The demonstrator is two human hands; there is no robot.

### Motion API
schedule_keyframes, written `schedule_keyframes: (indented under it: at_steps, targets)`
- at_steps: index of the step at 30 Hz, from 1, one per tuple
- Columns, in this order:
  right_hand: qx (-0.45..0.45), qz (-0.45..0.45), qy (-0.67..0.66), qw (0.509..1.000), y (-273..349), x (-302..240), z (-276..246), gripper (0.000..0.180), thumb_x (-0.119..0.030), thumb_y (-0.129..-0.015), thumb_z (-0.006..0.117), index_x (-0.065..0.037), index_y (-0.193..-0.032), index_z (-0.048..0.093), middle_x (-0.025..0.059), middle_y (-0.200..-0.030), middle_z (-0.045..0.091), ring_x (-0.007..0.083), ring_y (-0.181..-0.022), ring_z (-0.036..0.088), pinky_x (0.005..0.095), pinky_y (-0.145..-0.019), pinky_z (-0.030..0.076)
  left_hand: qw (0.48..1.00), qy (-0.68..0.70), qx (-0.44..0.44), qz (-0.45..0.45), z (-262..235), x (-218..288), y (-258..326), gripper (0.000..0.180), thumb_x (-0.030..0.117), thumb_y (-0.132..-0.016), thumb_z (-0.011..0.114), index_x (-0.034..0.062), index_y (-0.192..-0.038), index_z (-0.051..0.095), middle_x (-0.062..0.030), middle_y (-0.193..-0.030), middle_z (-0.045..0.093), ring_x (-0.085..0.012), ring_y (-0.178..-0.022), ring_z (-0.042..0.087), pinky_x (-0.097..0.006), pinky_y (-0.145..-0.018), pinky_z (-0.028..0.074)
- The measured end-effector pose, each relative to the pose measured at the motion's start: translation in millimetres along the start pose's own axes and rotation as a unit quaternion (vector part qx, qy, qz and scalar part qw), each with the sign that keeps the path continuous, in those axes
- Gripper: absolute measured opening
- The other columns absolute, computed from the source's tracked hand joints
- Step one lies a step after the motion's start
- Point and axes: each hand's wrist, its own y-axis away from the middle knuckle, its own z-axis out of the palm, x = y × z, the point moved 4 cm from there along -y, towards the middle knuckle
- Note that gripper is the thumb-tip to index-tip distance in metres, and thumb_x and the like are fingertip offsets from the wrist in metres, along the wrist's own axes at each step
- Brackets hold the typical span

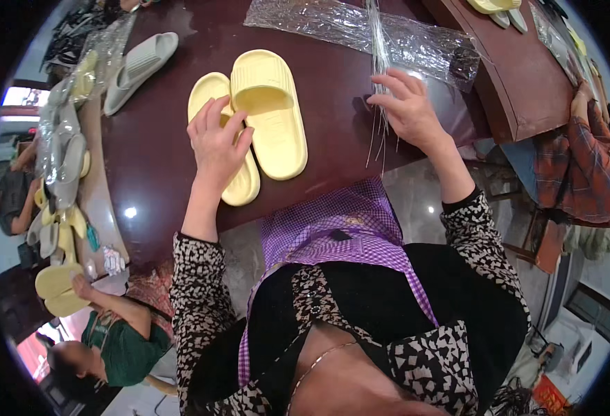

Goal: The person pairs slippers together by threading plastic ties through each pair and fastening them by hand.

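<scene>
The dark red-brown table (152, 166) spreads under everything, its near edge running just in front of the person. A raised brown wooden block (520, 83) bounds the right side, and a crinkled clear plastic sheet (430, 48) crosses the far part up to it. Two yellow slippers lie side by side, toes away: the right slipper (277, 139) a little farther in, the left slipper (239, 187) with its heel close to the near edge. A grey slipper (142, 66) sits at the left edge. A broad stretch of tabletop separates the yellow pair from the right hand (405, 107).

The left hand (218, 139) is over the left slipper, palm down, fingers loosely spread; contact is unclear. The right hand bends inward, half open, fingertips over thin pale strands (380, 45); whether it grips them cannot be told.
</scene>
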Motion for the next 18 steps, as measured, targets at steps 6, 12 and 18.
schedule_keyframes:
  at_steps: [6,12,18]
  targets:
    - [-0.028,-0.057,0.001,0.998,18,-9,-11,0.015,-0.002,-0.069,0.062,-0.009,-0.082,0.063,0.0057,-0.110,0.058,0.0263,-0.112,0.048,0.0391,-0.091,0.036,1.000,0.005,0.006,-0.021,-9,24,14,0.026,0.020,-0.073,0.067,0.0114,-0.097,0.064,-0.0077,-0.118,0.049,-0.0266,-0.118,0.040,-0.040,-0.095,0.030]
    - [0.087,0.017,-0.103,0.991,21,-1,-33,0.010,-0.004,-0.071,0.064,-0.009,-0.081,0.064,0.0039,-0.101,0.061,0.0238,-0.097,0.054,0.0342,-0.086,0.039,0.990,-0.010,0.119,-0.078,-14,51,-8,0.023,0.013,-0.073,0.066,0.0083,-0.095,0.063,-0.0078,-0.110,0.054,-0.0251,-0.110,0.047,-0.039,-0.092,0.033]
    - [0.191,0.057,-0.227,0.953,13,-24,-30,0.013,0.000,-0.070,0.067,-0.008,-0.080,0.064,0.0026,-0.087,0.064,0.0209,-0.087,0.056,0.0326,-0.077,0.041,0.923,0.360,0.135,0.022,-9,156,-60,0.016,0.005,-0.071,0.065,0.0051,-0.086,0.061,-0.0099,-0.087,0.059,-0.0287,-0.083,0.054,-0.037,-0.075,0.042]
